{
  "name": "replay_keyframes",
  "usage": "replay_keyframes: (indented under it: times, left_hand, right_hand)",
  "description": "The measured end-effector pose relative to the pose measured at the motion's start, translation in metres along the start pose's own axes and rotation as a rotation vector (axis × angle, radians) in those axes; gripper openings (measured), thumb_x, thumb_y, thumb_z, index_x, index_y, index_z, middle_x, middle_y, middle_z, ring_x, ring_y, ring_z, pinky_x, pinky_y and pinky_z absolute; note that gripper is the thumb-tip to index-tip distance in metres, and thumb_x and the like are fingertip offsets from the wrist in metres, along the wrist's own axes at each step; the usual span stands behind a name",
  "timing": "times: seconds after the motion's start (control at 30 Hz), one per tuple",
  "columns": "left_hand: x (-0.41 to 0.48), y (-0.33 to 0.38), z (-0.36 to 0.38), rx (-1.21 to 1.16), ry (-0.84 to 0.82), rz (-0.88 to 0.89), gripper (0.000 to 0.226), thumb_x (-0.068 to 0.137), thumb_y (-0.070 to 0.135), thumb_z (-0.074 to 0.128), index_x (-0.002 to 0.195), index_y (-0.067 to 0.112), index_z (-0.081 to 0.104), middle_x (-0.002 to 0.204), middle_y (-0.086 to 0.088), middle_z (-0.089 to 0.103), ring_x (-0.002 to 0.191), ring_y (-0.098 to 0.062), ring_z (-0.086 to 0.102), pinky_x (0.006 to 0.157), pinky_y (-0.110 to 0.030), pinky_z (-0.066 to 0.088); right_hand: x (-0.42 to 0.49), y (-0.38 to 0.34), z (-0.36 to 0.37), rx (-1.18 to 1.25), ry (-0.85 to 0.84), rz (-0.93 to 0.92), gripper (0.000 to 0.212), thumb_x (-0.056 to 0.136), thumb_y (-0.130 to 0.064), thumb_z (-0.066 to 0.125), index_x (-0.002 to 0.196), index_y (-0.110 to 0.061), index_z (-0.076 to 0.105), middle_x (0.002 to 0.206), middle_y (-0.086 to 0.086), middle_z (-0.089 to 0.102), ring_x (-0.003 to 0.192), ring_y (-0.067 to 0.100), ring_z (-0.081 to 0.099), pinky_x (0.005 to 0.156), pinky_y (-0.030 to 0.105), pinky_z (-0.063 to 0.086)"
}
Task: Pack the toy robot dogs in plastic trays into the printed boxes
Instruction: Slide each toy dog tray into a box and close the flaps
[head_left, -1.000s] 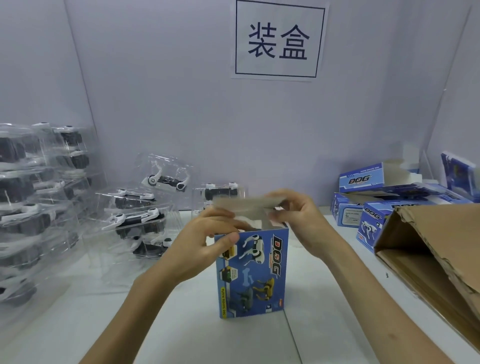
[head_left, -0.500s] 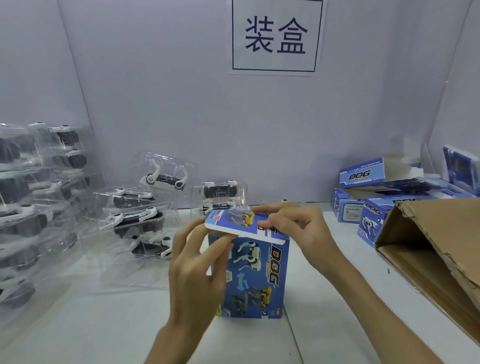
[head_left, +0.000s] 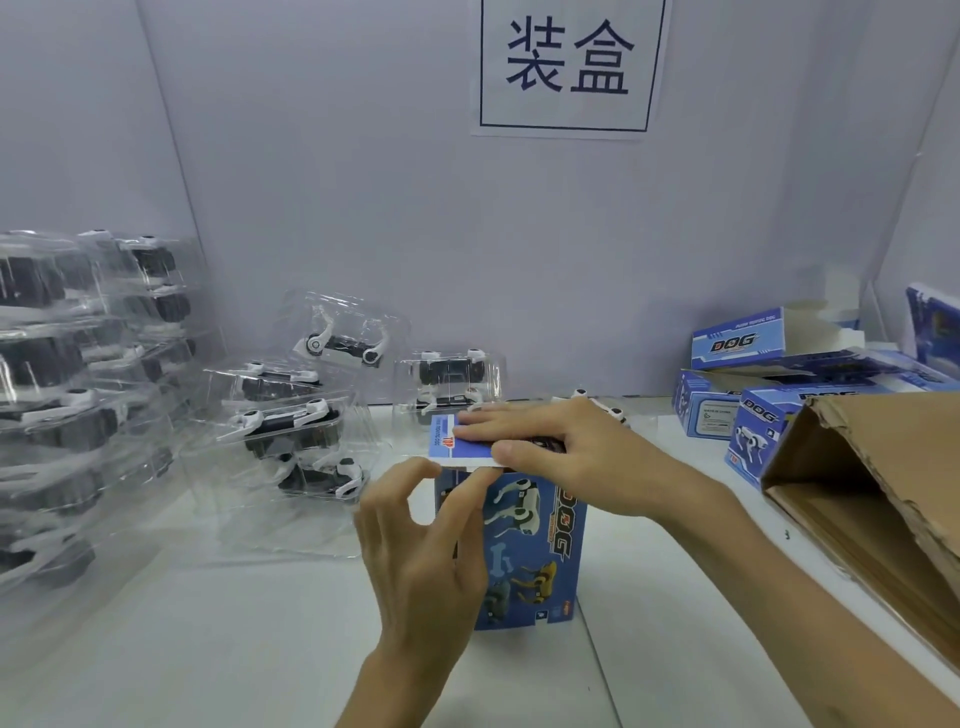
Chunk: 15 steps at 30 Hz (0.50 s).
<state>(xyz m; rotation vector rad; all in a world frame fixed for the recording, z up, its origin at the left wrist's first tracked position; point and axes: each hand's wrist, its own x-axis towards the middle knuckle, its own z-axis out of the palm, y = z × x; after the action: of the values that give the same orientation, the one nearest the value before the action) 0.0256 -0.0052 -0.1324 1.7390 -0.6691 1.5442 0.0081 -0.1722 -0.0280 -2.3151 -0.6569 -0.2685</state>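
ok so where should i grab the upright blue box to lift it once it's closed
Probably its two side walls, around mid-height, coming from the front. The blue box stands tall on its small end on the table, so a middle grip should keep it from tipping, and it avoids the top flap that the right hand presses flat.

An upright printed box (head_left: 540, 545) stands mid-worktop (head_left: 208, 649), the right hand (head_left: 566, 447) on its top flap and the left hand (head_left: 415, 545) against its left front, with trayed toy dogs (head_left: 291, 431) stacked left, other printed boxes (head_left: 737, 384) rear right, and a cardboard carton (head_left: 857, 493) before them.
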Motion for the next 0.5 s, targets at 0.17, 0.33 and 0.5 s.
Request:
replay_keyframes:
  times: [0.17,0.33,0.5]
  left_hand:
    - [0.0,0.004,-0.004,0.03,-0.02,0.003,0.023,0.095,0.018,0.057,0.116,0.026,0.058,0.117,-0.003,0.046,0.111,-0.017,0.046,0.094,-0.027,0.031]
    - [0.0,0.004,-0.006,0.016,-0.029,0.006,0.02,0.098,0.019,0.054,0.116,0.026,0.06,0.121,0.002,0.052,0.117,-0.011,0.043,0.096,-0.028,0.029]
    - [0.002,0.002,-0.005,0.056,-0.017,0.023,0.025,0.096,0.018,0.06,0.118,0.03,0.061,0.122,0.009,0.058,0.109,-0.016,0.051,0.096,-0.03,0.03]
  right_hand:
    - [-0.001,0.0,-0.008,-0.027,-0.061,0.025,0.037,0.092,-0.052,0.058,0.129,-0.047,0.063,0.136,-0.035,0.053,0.131,-0.012,0.044,0.098,0.018,0.05]
    - [0.0,-0.005,-0.014,-0.05,-0.101,0.051,0.043,0.084,-0.058,0.058,0.126,-0.053,0.06,0.138,-0.03,0.054,0.129,0.0,0.052,0.088,0.03,0.059]
    - [0.003,-0.009,-0.019,-0.072,-0.077,-0.009,0.036,0.089,-0.042,0.065,0.125,-0.038,0.067,0.131,-0.023,0.063,0.125,-0.008,0.052,0.095,0.024,0.054]
